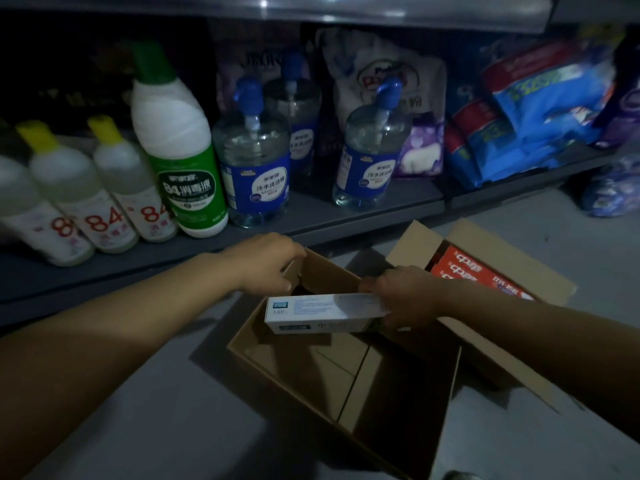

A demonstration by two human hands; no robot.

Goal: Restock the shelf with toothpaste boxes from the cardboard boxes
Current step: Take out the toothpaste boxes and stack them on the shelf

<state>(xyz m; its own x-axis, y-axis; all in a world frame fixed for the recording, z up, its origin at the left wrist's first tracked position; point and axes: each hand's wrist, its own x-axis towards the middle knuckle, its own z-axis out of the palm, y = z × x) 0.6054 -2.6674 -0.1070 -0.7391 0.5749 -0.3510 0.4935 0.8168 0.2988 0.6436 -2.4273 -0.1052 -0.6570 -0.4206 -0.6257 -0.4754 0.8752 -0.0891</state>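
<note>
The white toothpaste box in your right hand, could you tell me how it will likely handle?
The toothpaste box probably stays stiff: it juts sideways from the right hand without sagging. Likely light, since one end grip holds it. Its flat faces shouldn't roll.

Low shelf, dim light. Far left: three small pale bottles with yellow caps [100, 188], red "84" on their labels, leaning in a row. Just beside them a taller white bottle with green cap and green label [180, 161], upright. Next along, three clear pump bottles with blue labels [254, 161]: one in front, one behind it, one set apart to the right. Behind those, a white bag [384, 74] and a purple pack [420, 150]. Far right: stacked blue and red soft packs [526, 112]. Grey floor [166, 417] below.
</note>
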